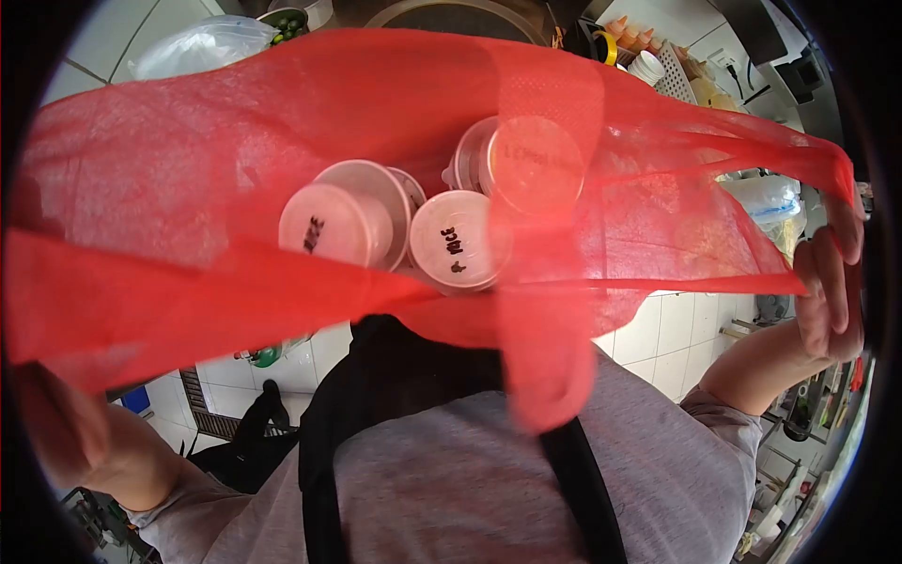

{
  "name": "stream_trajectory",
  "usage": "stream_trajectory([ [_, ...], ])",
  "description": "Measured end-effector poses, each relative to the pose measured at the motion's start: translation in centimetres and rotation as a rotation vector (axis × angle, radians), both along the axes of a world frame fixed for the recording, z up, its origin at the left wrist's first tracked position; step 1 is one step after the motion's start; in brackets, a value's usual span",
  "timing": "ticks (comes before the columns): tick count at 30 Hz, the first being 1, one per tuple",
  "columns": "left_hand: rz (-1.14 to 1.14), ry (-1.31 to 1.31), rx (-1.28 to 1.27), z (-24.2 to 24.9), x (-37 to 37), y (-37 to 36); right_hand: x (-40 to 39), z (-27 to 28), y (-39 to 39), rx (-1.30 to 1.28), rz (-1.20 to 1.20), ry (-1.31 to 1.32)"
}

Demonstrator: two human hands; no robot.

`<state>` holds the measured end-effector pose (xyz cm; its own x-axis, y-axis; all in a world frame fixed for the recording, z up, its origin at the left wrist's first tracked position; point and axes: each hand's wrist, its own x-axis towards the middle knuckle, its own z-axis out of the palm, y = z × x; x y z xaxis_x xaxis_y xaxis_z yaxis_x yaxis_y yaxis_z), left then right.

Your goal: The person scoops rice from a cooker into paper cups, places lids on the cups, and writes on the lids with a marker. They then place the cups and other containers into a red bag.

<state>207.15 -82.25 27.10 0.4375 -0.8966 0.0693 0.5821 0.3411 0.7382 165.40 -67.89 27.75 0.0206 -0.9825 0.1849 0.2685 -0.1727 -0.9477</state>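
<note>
A thin, see-through red bag [395, 103] is stretched wide between my two hands in front of my chest. My right hand [827, 282] is closed with bent fingers on the bag's gathered edge at the far right. At the left rim of the view, blurred and partly behind the red material, my left hand [61, 423] grips the other side. Several round lidded tubs with black handwriting sit in the bag: a left tub [324, 226], a middle tub [453, 240] and a tub at the back [536, 164]. A red strap hangs across the middle, covering part of them.
Beyond the bag stand a clear plastic bag [216, 42], a bowl of green pieces [285, 21] and a large round pan rim [451, 7]. At the back right are orange-tipped bottles [634, 36], white cups [646, 68] and a perforated basket [675, 75]. A person's dark shoe [272, 404] shows on the tiled floor.
</note>
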Motion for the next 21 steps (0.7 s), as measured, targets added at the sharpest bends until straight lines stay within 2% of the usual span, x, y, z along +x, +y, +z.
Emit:
stream_trajectory([
  [2, -1.128, -0.413, -0.501, -1.5, 6.1, -4.0, -0.7, 0.8, 0.6, 0.045, 0.086, -0.092],
  [4, -1.147, -0.501, -0.531, -1.0, 5.3, -4.1, -1.3, 0.5, 1.1, 0.003, 0.084, -0.139],
  [7, -1.193, -0.760, -0.608, -0.1, 4.2, -3.4, -1.2, 0.2, 1.1, 0.050, -0.022, 0.018],
  [8, -1.206, -0.846, -0.629, 0.2, 4.0, -3.3, -0.8, 0.2, 0.5, -0.048, 0.036, 0.195],
  [10, -1.153, -0.860, -0.580, 0.4, 4.4, -4.0, 0.8, -0.8, -0.9, -0.235, 0.150, 0.543],
  [11, -1.102, -0.874, -0.535, 0.5, 4.7, -4.1, 3.5, -1.8, 0.1, -0.043, -0.395, 0.443],
  [12, -1.100, -0.873, -0.538, 1.2, 3.5, -3.1, 4.0, -2.3, -0.4, -0.060, -0.304, 0.434],
  [14, -0.630, -0.778, 0.110, 2.4, -0.9, -0.1, 2.0, -3.2, -1.0, -0.257, 0.079, 0.565],
  [15, -0.595, -0.783, 0.135, 1.9, -1.2, 0.3, 1.2, -2.0, -0.4, -0.177, 0.083, 0.747],
  [16, -0.617, -0.820, 0.085, 1.1, 0.2, 0.5, 2.0, -1.5, -1.1, -0.172, 0.078, 0.745],
  [18, -0.649, -0.877, 0.022, -0.3, 2.8, 1.0, 5.6, -1.4, -3.1, -0.680, -0.600, 1.591],
  [19, -0.668, -0.910, 0.002, -0.9, 4.3, 1.3, 6.8, -1.9, -3.3, -0.670, -0.603, 1.593],
  [21, -0.697, -1.001, -0.032, -1.6, 7.6, 1.9, 9.2, -3.7, -3.2, -0.640, -0.022, 1.303],
])
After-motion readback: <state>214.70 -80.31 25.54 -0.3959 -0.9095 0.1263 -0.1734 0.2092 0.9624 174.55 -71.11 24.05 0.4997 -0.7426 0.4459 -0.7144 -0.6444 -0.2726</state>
